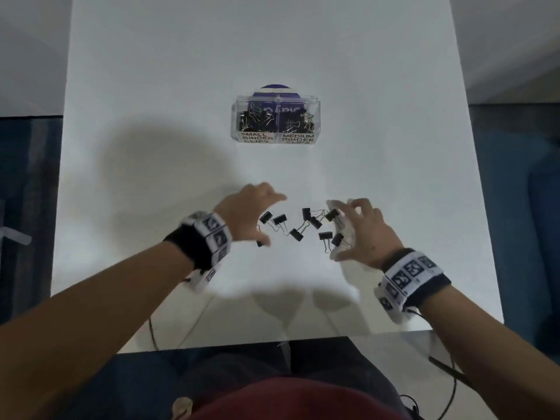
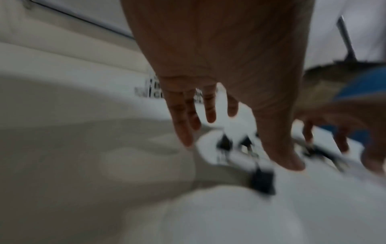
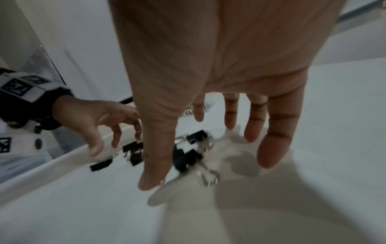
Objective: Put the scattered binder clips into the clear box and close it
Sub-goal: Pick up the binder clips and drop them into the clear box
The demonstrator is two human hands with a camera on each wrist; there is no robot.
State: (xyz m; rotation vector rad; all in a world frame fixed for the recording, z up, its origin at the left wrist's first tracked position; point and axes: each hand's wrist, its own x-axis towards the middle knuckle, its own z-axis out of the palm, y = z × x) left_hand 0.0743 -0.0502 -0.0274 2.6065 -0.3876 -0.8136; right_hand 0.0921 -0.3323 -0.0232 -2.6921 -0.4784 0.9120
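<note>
Several black binder clips (image 1: 303,225) lie scattered on the white table (image 1: 181,86), near its front. My left hand (image 1: 257,213) hovers at their left side and my right hand (image 1: 356,228) at their right. Both have fingers spread and hold nothing. Farther back stands the clear box (image 1: 275,119), with two compartments labelled small and medium, each holding clips. I cannot tell how its lid stands. The left wrist view is blurred; the left hand (image 2: 229,102) is above clips (image 2: 225,145). In the right wrist view the right hand (image 3: 208,107) is over clips (image 3: 188,156).
A purple round shape (image 1: 274,86) shows behind the box. The table's near edge (image 1: 272,341) runs just in front of my body, with thin cables (image 1: 151,331) hanging over it. Blue furniture (image 1: 521,207) stands past the table's right edge.
</note>
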